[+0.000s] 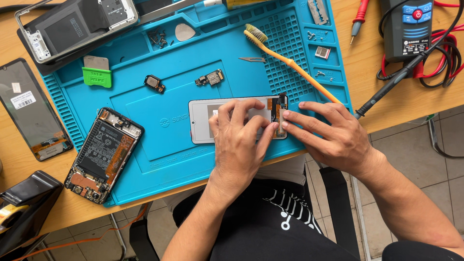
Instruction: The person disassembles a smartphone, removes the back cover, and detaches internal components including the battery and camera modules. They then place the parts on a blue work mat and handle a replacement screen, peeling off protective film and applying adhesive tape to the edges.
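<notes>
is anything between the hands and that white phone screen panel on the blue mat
Nothing visible. The left hand lies directly on the white rectangular screen panel, and the right hand has its fingertips at the orange flex cable on the panel's end. The orange toothbrush lies beyond, apart.

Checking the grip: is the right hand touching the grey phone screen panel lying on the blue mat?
Touching. The head view shows the right hand with fingertips pressed on the orange flex-cable end of the grey phone screen panel.
</notes>
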